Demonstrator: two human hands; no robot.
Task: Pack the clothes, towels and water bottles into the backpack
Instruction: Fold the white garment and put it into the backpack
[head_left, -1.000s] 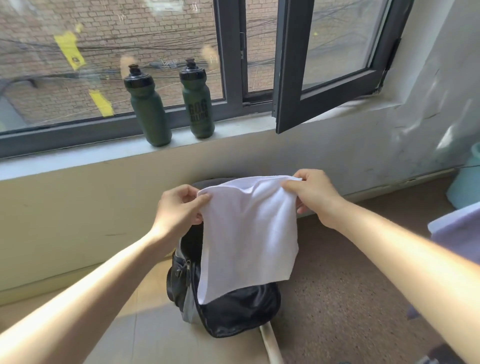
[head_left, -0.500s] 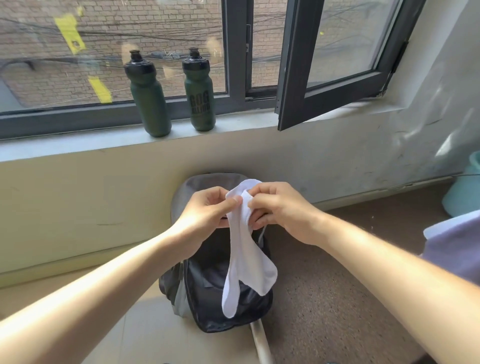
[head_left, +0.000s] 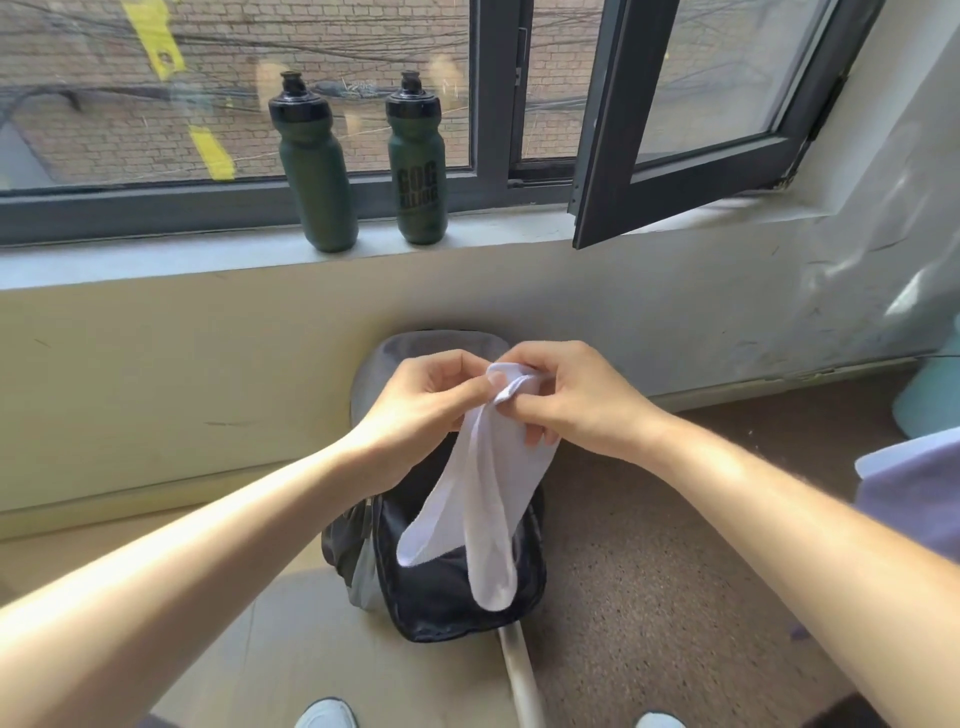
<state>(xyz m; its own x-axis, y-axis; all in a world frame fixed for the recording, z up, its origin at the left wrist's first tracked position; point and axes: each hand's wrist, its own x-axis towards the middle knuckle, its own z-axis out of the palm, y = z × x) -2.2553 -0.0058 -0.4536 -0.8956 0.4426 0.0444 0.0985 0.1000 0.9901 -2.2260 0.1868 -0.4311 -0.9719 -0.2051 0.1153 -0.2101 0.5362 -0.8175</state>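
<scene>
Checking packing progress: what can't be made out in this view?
Head view:
Inside of the backpack: hidden by the white towel, left hand and right hand.
Lettering on the printed green bottle: too blurred to read fully.
Lilac cloth: cut off by the frame's edge.

both hands (head_left: 519, 405) pinching white towel (head_left: 478, 514), over backpack (head_left: 447, 608)

Over backpack (head_left: 447, 608), cloth (head_left: 483, 509) is hanging from left hand (head_left: 415, 410) and right hand (head_left: 582, 400), covering its middle. Behind it, wall (head_left: 208, 374) is closing off the rear. On sill (head_left: 156, 260), left bottle (head_left: 317, 176) and right bottle (head_left: 418, 166) are standing apart, a gap lying open between them. To their right, sash (head_left: 675, 187) is jutting inward over the sill. Beside the backpack, floor (head_left: 649, 597) is lying open on both sides; bin (head_left: 935, 395) is standing far right.
</scene>
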